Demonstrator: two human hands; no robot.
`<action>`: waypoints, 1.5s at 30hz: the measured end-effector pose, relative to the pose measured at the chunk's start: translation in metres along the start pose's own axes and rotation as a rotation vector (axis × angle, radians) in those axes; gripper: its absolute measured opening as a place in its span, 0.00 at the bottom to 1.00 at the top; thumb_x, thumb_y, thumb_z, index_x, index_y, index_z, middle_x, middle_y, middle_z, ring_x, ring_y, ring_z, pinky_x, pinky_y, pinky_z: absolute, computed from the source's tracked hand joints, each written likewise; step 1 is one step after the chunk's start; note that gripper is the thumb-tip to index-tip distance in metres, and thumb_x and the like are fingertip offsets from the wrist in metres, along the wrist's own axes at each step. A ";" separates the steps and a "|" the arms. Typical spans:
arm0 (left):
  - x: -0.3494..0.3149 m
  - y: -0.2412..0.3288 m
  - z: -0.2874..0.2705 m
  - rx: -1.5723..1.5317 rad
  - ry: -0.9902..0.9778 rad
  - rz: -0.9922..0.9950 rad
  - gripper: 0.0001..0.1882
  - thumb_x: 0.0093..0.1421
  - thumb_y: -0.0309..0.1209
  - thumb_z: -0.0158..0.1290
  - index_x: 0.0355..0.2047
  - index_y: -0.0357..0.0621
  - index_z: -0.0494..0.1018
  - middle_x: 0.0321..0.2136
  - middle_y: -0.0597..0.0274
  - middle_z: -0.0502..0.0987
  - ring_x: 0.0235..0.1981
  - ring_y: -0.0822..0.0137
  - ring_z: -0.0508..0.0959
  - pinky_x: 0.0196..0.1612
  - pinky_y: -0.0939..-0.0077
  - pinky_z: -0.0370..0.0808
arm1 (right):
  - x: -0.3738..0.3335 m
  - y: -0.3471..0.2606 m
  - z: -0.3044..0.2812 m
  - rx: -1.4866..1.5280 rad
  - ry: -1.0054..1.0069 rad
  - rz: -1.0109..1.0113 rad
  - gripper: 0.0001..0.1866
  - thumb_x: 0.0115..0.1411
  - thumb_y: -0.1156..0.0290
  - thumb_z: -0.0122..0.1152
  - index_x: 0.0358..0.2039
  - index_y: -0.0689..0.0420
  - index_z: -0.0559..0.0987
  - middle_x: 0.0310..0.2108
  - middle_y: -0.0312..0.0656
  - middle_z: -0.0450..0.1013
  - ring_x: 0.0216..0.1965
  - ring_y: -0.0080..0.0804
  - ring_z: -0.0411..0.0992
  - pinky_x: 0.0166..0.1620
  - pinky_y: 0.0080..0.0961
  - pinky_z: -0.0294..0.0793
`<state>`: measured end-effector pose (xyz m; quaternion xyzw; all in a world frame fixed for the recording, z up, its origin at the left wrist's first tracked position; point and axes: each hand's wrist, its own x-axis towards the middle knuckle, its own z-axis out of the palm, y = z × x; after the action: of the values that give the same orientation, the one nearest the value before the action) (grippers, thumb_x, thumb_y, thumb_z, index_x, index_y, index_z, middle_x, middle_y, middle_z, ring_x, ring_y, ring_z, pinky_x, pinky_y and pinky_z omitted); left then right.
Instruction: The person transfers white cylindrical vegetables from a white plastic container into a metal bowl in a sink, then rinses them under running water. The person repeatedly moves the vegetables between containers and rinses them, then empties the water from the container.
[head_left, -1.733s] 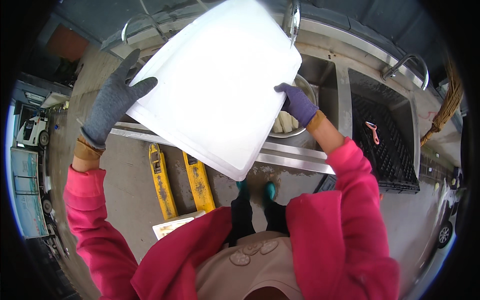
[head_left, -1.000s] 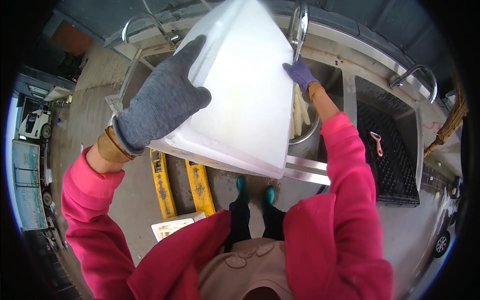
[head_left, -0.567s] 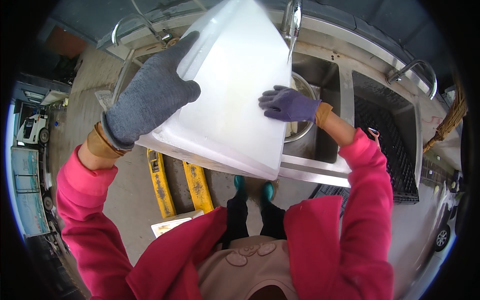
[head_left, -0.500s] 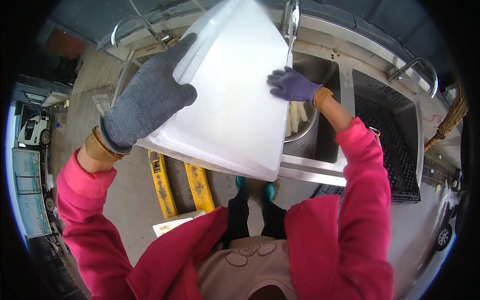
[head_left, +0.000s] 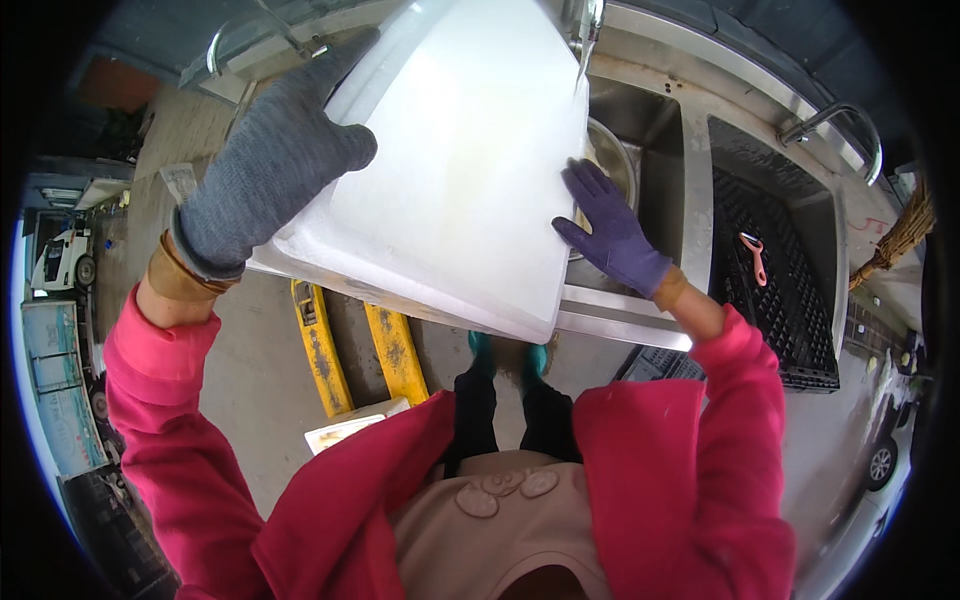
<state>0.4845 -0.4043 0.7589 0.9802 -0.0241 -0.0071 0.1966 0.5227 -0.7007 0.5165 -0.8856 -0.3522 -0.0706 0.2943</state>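
Observation:
A big white foam box (head_left: 455,170) hangs tilted over the left part of the steel sink (head_left: 655,150). My left hand (head_left: 280,160), in a grey knit glove, grips its left edge with the thumb lying on the white face. In a purple glove, my right hand (head_left: 615,225) is open at the box's right edge, thumb and fingers apart, the fingertips at or against the foam. Beyond that hand, the rim of a round metal basin (head_left: 628,160) shows inside the sink; the box hides most of it.
In the right sink lies a black plastic crate (head_left: 775,330) with a pink-handled peeler (head_left: 758,262) on it. Curved taps (head_left: 850,118) rise along the back. Yellow forks (head_left: 322,350) lie on the floor at left, near a small whitish box (head_left: 350,428). A brown twig bundle (head_left: 890,240) stands at right.
The foam box has shifted slightly left with my left hand. My right hand has slid down its right edge and turned, fingers now pointing up. The peeler on the crate has come into view.

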 end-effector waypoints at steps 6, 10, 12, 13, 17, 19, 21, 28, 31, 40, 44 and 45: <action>-0.009 -0.001 -0.003 0.126 0.065 -0.005 0.38 0.51 0.31 0.61 0.62 0.37 0.62 0.38 0.44 0.79 0.33 0.60 0.83 0.42 0.70 0.81 | -0.028 -0.045 -0.002 1.385 -0.417 0.802 0.34 0.65 0.51 0.55 0.60 0.66 0.64 0.53 0.47 0.69 0.53 0.31 0.68 0.56 0.24 0.67; -0.019 0.006 -0.001 0.053 0.042 -0.074 0.38 0.52 0.30 0.60 0.63 0.37 0.60 0.46 0.42 0.76 0.40 0.59 0.81 0.47 0.70 0.79 | -0.020 -0.063 0.019 1.511 -0.137 0.770 0.23 0.61 0.67 0.59 0.54 0.64 0.69 0.44 0.45 0.74 0.43 0.32 0.75 0.46 0.25 0.77; -0.025 0.013 0.000 -0.001 0.075 -0.049 0.38 0.53 0.30 0.59 0.63 0.37 0.59 0.50 0.40 0.73 0.43 0.58 0.80 0.48 0.70 0.78 | -0.012 -0.052 0.021 1.546 -0.092 0.757 0.21 0.59 0.71 0.59 0.52 0.65 0.71 0.41 0.45 0.75 0.40 0.32 0.77 0.44 0.25 0.78; -0.027 0.016 -0.003 -0.020 0.011 -0.108 0.38 0.55 0.35 0.59 0.64 0.41 0.59 0.59 0.37 0.65 0.49 0.53 0.77 0.50 0.66 0.77 | -0.011 -0.045 0.019 1.575 -0.088 0.770 0.21 0.58 0.72 0.59 0.51 0.65 0.72 0.40 0.44 0.76 0.38 0.33 0.77 0.43 0.25 0.78; -0.036 0.030 0.013 -0.031 0.044 0.031 0.34 0.61 0.42 0.57 0.65 0.53 0.59 0.67 0.42 0.52 0.68 0.47 0.53 0.66 0.55 0.59 | 0.006 -0.004 -0.003 1.508 -0.147 0.716 0.20 0.55 0.71 0.60 0.48 0.67 0.75 0.38 0.44 0.77 0.37 0.31 0.77 0.43 0.23 0.77; -0.031 0.030 0.016 0.056 0.049 0.198 0.30 0.65 0.48 0.49 0.64 0.52 0.62 0.67 0.45 0.54 0.70 0.47 0.49 0.68 0.53 0.54 | 0.015 0.018 -0.016 1.445 -0.184 0.717 0.20 0.55 0.71 0.61 0.47 0.67 0.75 0.37 0.42 0.76 0.38 0.29 0.76 0.44 0.23 0.76; -0.007 0.019 0.003 0.132 0.036 0.478 0.25 0.66 0.47 0.47 0.59 0.49 0.68 0.65 0.45 0.58 0.68 0.45 0.52 0.68 0.52 0.53 | 0.025 0.035 -0.023 1.367 -0.210 0.767 0.20 0.54 0.72 0.62 0.47 0.67 0.75 0.39 0.42 0.77 0.39 0.28 0.76 0.45 0.22 0.76; 0.096 -0.027 -0.005 -0.073 0.034 0.717 0.17 0.64 0.32 0.50 0.51 0.38 0.72 0.52 0.53 0.73 0.47 0.58 0.75 0.58 0.63 0.67 | 0.048 0.074 -0.036 1.233 -0.138 0.430 0.23 0.55 0.69 0.61 0.50 0.68 0.75 0.39 0.43 0.77 0.40 0.27 0.76 0.46 0.21 0.74; 0.109 -0.029 0.005 0.190 0.254 0.923 0.16 0.65 0.41 0.49 0.29 0.40 0.73 0.29 0.54 0.75 0.32 0.57 0.76 0.44 0.63 0.71 | 0.063 0.090 -0.035 1.210 -0.171 0.465 0.22 0.57 0.67 0.62 0.49 0.67 0.76 0.39 0.43 0.77 0.38 0.26 0.76 0.46 0.21 0.74; 0.096 -0.001 0.047 0.565 0.411 0.924 0.33 0.61 0.51 0.48 0.04 0.45 0.67 0.05 0.56 0.63 0.10 0.59 0.62 0.25 0.65 0.64 | 0.119 0.115 0.011 0.440 -0.138 0.368 0.27 0.58 0.56 0.62 0.51 0.64 0.74 0.42 0.51 0.77 0.44 0.43 0.76 0.51 0.33 0.72; 0.085 0.002 0.060 0.694 0.307 0.857 0.33 0.60 0.52 0.48 0.04 0.44 0.66 0.04 0.59 0.63 0.10 0.62 0.62 0.25 0.66 0.63 | 0.124 0.081 0.032 -0.235 0.051 -0.134 0.36 0.58 0.55 0.59 0.60 0.66 0.62 0.63 0.60 0.57 0.62 0.56 0.60 0.60 0.39 0.64; 0.083 0.000 0.060 0.690 0.327 0.854 0.32 0.59 0.51 0.50 0.04 0.44 0.67 0.04 0.60 0.61 0.11 0.64 0.61 0.25 0.66 0.62 | 0.114 0.072 0.033 -0.312 -0.067 -0.219 0.40 0.59 0.55 0.57 0.63 0.68 0.57 0.68 0.60 0.44 0.66 0.58 0.51 0.64 0.39 0.58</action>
<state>0.5664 -0.4320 0.7029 0.8792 -0.3882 0.2332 -0.1482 0.6521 -0.6569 0.4935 -0.8788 -0.4407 -0.1262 0.1323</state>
